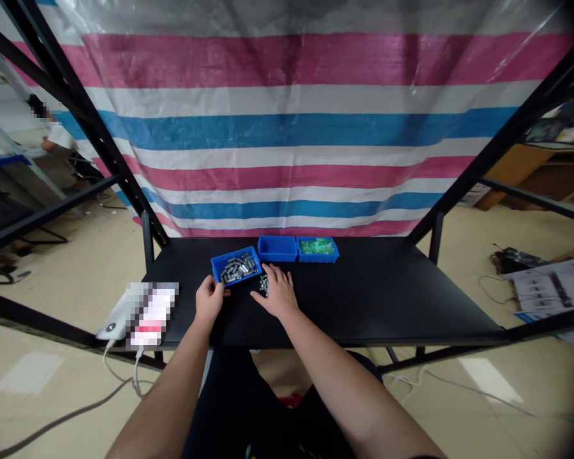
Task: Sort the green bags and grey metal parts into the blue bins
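My left hand (pixel 209 299) is closed at the near left corner of a tilted blue plastic bin (pixel 216 270), thumb and fingers at its rim. Several short, grey metal cylinder-like pieces (pixel 236 268) lie inside that bin. Just right of it, my right hand (pixel 280 291) rests on the black table with its fingers apart. Beside its thumb and partly under its fingers is a small pile of shiny metal parts (pixel 263 285), too small to name exactly.
Behind my hands stand a second blue bin (pixel 277 258) and a third blue bin (pixel 318 259) with green-and-clear packets (pixel 317 246). A white device (pixel 119 315) with cables sits at the left edge of the black table (pixel 387 299). A striped sheet (pixel 287 127) hangs behind. A person (pixel 62 134) sits far left.
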`<state>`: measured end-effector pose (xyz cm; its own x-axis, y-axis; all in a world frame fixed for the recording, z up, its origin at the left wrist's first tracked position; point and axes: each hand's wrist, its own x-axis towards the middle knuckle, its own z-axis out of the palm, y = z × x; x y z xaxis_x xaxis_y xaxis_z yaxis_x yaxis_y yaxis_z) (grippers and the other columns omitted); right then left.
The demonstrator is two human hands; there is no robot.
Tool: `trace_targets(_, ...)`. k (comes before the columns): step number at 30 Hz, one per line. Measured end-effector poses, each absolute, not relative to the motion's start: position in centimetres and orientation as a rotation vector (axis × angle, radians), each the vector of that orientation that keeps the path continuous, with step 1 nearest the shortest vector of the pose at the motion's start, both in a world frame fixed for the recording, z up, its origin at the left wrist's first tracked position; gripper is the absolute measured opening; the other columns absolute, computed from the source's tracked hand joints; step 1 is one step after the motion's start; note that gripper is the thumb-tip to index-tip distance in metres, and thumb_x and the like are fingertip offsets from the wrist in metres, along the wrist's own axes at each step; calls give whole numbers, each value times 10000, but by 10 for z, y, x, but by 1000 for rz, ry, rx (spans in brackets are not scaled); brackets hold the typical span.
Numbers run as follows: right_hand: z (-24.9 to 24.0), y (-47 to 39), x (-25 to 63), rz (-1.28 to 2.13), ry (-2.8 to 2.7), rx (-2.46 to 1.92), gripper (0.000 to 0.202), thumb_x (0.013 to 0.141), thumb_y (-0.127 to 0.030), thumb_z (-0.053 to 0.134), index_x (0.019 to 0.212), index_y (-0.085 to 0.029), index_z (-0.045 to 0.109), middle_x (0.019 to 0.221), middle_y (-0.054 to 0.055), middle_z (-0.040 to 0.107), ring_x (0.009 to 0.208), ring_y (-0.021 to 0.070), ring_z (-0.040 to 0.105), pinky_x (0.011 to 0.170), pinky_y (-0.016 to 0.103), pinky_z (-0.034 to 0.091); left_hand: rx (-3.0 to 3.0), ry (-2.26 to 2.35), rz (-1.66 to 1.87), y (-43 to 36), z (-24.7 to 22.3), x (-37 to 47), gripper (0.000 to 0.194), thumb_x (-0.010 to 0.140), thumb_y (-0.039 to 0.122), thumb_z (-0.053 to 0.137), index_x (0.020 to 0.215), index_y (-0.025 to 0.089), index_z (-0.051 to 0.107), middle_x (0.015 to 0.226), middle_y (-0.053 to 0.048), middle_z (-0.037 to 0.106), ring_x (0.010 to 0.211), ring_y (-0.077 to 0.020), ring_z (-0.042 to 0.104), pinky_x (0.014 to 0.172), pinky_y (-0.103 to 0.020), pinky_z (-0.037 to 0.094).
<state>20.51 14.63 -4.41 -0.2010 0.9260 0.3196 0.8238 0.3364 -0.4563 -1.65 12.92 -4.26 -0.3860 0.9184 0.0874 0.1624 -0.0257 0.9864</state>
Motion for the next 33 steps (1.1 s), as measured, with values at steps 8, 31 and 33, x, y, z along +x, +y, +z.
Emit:
trace_targets(8,-39,139,207,78,-2112,-1269,748,801,-468,750,1462,-208,516,1550,148,475,1497,356,347,1271,628,3,1278,1683,1474,124,-43,-15,220,798,336,606,701,220,446,633,46,567,672,-181,712,592,-225,499)
trace_targets(31,-61,149,96,621,-1459,-1201,867,869,-502,652,1566,-117,308,1594,229,369,1500,337,362,1223,532,336,1327,1955,1629,77,-40,-30,223,759,318,636,647,210,476,809,5,476,688,-140,525,652,-267,478)
trace_targets(33,-63,158,89,669,-1360,-1226,841,883,-527,624,1552,-110,332,1564,231,412,1469,332,409,1218,520,339,1339,1928,1671,79,-41,-30,189,740,326,653,669,202,529,1006,-57,512,843,-183,606,725,-302,541)
